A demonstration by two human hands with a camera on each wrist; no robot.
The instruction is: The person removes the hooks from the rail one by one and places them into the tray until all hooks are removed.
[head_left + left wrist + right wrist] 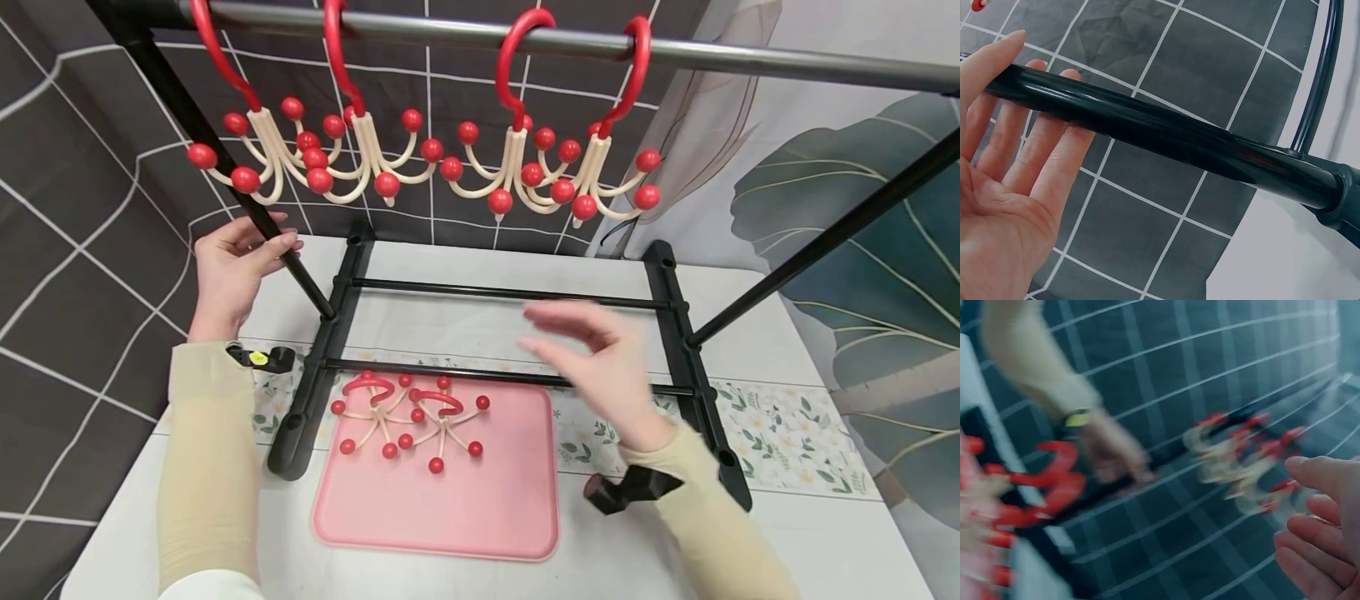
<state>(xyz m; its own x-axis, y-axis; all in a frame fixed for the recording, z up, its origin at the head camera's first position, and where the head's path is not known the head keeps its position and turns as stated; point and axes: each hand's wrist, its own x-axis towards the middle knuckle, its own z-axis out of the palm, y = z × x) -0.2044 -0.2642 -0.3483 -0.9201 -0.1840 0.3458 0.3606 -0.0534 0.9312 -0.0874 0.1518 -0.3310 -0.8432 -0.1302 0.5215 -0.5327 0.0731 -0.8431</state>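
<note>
My left hand (232, 271) holds the slanting black post (303, 279) of a hanging rack, with the thumb on one side and the fingers on the other. In the left wrist view the fingertips (1069, 74) show past the upper edge of the post. My right hand (600, 358), blurred, is in the air above the rack's base with nothing in it, thumb and fingers apart. Several red-and-cream hook hangers with ball-tipped arms, one of them here (365, 154), hang from the metal rail (442, 31). Two more hangers (444, 425) lie on a pink tray (435, 517).
Black feet (300, 417) and crossbars (510, 290) of the rack stand on a white table (817, 542) with a floral strip. A dark gridded covering (90, 275) is at the left and back. A leaf-patterned curtain (862, 183) hangs at the right.
</note>
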